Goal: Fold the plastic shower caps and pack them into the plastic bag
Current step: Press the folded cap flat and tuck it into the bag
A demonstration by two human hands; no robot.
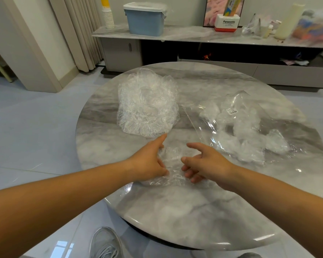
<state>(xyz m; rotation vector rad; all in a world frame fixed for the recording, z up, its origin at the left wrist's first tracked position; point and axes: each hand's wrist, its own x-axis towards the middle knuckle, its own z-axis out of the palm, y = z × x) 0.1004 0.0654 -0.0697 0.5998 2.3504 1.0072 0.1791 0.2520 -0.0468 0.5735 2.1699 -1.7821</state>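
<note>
A clear, crinkled shower cap [172, 165] lies flat on the round marble table [194, 216], near its front left edge. My left hand [149, 161] rests on the cap's left side, index finger stretched forward, thumb and lower fingers pinching the plastic. My right hand [203, 164] hovers at the cap's right side with fingers loosely spread; whether it touches the cap I cannot tell. A tall stack of unfolded shower caps [147, 103] stands behind my left hand. To the right lies a clear plastic bag [250, 127] with a barcode label, holding several folded caps.
Beyond the table runs a long low cabinet [194, 36] with a blue lidded bin [145, 18], stacked paper cups [108, 15], a Panasonic box [227, 23] and clutter. Curtains hang at the left. A grey shoe [105, 243] shows on the tiled floor below the table's edge.
</note>
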